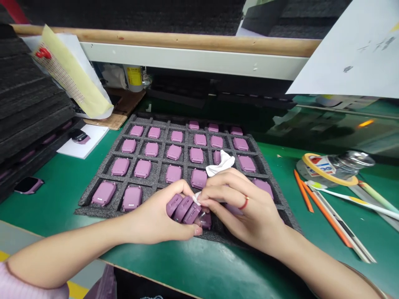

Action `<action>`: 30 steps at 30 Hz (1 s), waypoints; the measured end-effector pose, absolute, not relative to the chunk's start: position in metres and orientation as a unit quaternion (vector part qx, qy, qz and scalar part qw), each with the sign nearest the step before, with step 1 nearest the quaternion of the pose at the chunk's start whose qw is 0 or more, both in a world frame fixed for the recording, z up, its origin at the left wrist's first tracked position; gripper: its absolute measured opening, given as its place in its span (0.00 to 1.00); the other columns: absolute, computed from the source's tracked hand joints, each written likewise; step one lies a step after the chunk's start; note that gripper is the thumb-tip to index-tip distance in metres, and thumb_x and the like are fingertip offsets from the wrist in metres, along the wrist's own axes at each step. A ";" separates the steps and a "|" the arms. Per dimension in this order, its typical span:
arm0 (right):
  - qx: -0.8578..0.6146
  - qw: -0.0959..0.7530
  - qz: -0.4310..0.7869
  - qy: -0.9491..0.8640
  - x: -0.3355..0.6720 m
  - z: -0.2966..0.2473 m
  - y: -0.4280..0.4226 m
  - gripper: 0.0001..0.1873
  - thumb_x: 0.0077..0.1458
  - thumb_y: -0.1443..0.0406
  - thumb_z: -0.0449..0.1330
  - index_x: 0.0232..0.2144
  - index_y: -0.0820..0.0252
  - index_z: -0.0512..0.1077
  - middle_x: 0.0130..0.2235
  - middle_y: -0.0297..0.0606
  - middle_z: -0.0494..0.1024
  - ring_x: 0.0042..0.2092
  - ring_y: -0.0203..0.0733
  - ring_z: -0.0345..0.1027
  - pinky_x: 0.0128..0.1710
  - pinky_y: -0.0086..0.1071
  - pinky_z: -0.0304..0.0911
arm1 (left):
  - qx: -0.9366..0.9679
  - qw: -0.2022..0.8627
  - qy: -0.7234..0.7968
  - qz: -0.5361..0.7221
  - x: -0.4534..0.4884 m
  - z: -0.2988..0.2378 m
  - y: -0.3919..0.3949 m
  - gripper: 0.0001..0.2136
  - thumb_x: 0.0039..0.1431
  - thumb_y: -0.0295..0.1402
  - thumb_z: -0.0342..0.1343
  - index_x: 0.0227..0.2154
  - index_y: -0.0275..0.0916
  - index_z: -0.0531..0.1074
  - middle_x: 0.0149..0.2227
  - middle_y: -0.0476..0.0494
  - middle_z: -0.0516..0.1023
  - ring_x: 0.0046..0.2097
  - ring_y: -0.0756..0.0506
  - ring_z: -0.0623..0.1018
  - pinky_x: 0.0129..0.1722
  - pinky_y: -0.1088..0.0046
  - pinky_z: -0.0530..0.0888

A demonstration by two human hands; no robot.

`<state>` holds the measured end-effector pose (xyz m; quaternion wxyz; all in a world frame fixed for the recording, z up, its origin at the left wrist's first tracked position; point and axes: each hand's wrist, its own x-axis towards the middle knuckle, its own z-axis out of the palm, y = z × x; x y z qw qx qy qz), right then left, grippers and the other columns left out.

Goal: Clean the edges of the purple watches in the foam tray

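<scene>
Tightly, the left hand (156,220) clasps purple casings (183,209) at the foam tray's (81,211) edge.

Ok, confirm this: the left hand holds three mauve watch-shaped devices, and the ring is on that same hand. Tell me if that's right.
Wrong on one point: the ring is on the right hand, not the left, as the head view shows. The rest stands: the left hand holds three mauve watch-shaped devices.
</scene>
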<state>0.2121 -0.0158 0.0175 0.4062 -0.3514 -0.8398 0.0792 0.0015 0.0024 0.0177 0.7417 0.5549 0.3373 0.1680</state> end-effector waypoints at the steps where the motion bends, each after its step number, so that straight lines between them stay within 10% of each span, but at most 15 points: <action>1: -0.357 0.406 0.085 -0.837 0.213 0.017 -0.015 0.09 0.60 0.74 0.61 0.38 0.55 0.74 0.35 0.38 0.78 0.38 0.41 0.72 0.38 0.37 0.71 | 0.551 0.745 0.335 0.169 0.002 0.018 0.003 0.17 0.51 0.29 0.67 0.35 0.42 0.62 0.33 0.51 0.78 0.36 0.46 0.79 0.40 0.66 0.74; 30: -0.406 0.373 0.265 -0.791 0.215 0.018 -0.011 0.04 0.61 0.70 0.62 0.33 0.58 0.75 0.33 0.36 0.79 0.36 0.38 0.74 0.38 0.33 0.70 | 0.556 0.741 0.338 0.166 0.002 0.019 0.002 0.16 0.51 0.28 0.66 0.36 0.42 0.62 0.34 0.50 0.78 0.36 0.46 0.78 0.41 0.63 0.74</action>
